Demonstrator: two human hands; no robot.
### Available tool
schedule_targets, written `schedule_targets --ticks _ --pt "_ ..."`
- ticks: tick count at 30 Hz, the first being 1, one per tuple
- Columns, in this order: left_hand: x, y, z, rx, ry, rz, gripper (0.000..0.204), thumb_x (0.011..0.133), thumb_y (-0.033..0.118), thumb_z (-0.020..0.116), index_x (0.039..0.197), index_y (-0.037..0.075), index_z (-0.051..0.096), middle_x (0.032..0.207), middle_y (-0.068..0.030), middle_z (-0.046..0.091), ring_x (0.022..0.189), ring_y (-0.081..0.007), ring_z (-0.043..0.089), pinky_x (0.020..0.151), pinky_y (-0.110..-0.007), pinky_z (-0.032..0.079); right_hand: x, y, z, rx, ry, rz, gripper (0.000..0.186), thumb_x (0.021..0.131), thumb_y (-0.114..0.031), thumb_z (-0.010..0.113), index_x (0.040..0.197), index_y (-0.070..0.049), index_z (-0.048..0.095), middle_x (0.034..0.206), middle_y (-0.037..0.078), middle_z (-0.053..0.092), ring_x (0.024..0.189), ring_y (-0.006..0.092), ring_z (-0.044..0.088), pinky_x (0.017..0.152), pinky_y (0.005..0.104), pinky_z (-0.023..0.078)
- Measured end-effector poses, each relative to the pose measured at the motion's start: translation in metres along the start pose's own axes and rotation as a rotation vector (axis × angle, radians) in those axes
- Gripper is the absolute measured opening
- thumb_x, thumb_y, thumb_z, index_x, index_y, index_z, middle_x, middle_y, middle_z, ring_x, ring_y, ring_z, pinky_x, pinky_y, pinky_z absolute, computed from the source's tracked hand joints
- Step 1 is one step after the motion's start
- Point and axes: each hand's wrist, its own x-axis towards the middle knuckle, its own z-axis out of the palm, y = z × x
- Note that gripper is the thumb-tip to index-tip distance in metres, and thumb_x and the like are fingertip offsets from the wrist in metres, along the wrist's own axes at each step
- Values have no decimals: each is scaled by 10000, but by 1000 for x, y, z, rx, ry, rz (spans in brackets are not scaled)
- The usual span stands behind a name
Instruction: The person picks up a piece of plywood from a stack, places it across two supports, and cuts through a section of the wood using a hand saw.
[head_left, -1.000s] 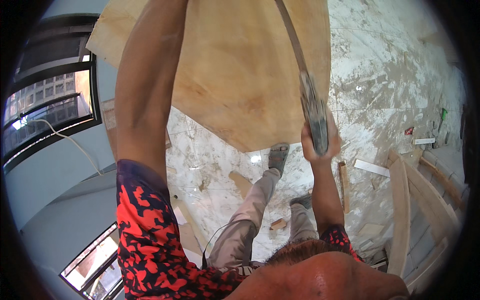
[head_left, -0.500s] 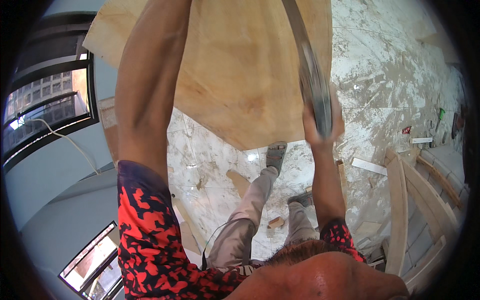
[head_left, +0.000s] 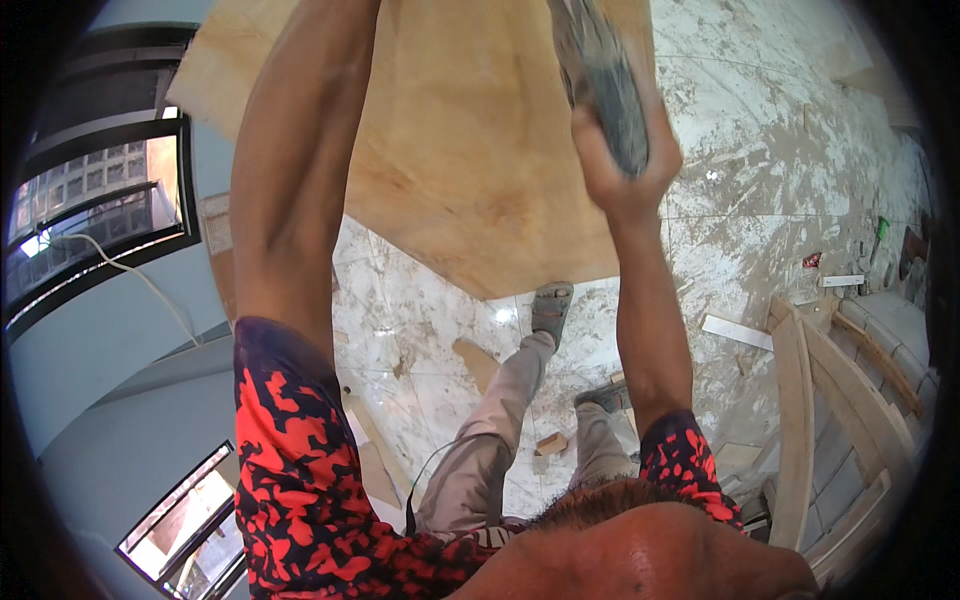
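My right hand [head_left: 632,180] is closed round the dark, scuffed handle of a handsaw [head_left: 618,105], blurred by motion. The narrow blade runs up out of the picture, over the right part of a large plywood sheet [head_left: 465,150]. My left forearm [head_left: 300,140] stretches across the sheet's left part, and the left hand lies beyond the upper edge, unseen. Where the blade meets the wood, if it does, is also out of view. The sheet's near corner points toward my sandalled foot [head_left: 552,308].
Tiled floor smeared with dust [head_left: 770,170] lies right of the sheet. Curved wooden frame pieces [head_left: 795,420] stand at the lower right, near a white strip [head_left: 738,332]. A small wood block [head_left: 551,444] lies between my feet. Windows [head_left: 95,225] and a cable [head_left: 130,272] are at left.
My right hand has pushed the handsaw forward, up the picture and slightly left. My left arm and the plywood sheet stay nearly where they were.
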Motion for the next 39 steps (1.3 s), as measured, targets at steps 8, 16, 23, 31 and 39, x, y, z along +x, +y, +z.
schedule_targets --ticks 8,16,23,31,39 --pt "-1 5 -3 -102 16 -118 321 881 252 364 810 21 576 769 -215 629 725 -396 617 633 -490 482 -23 -12 -7 -143 131 -127 547 692 37 604 1218 69 454 1039 180 608 860 213 614 743 301 480" --pt "2 1 -8 -83 4 -89 304 872 233 353 828 39 583 776 -225 623 709 -402 614 637 -499 478 -70 3 -14 -72 114 12 531 727 11 601 1234 71 452 1070 167 605 923 184 594 809 287 463" --pt "-2 -5 -9 -83 26 -70 304 865 232 354 801 47 587 784 -214 630 741 -387 621 653 -489 481 -11 -24 0 -83 0 22 520 741 6 625 1219 103 446 1158 216 558 1044 238 570 874 323 448" --pt "-4 4 -12 -124 34 -118 320 870 258 349 805 53 585 788 -220 629 744 -388 620 671 -504 472 -29 -6 -7 -175 58 45 541 719 19 635 1230 61 463 1116 182 592 1019 203 580 856 309 461" --pt "4 -2 -11 -102 -117 -178 317 875 254 349 829 33 572 781 -227 626 754 -399 616 671 -493 475 -79 23 -17 220 192 398 515 725 36 619 1218 62 470 1127 187 595 1044 223 584 902 301 435"
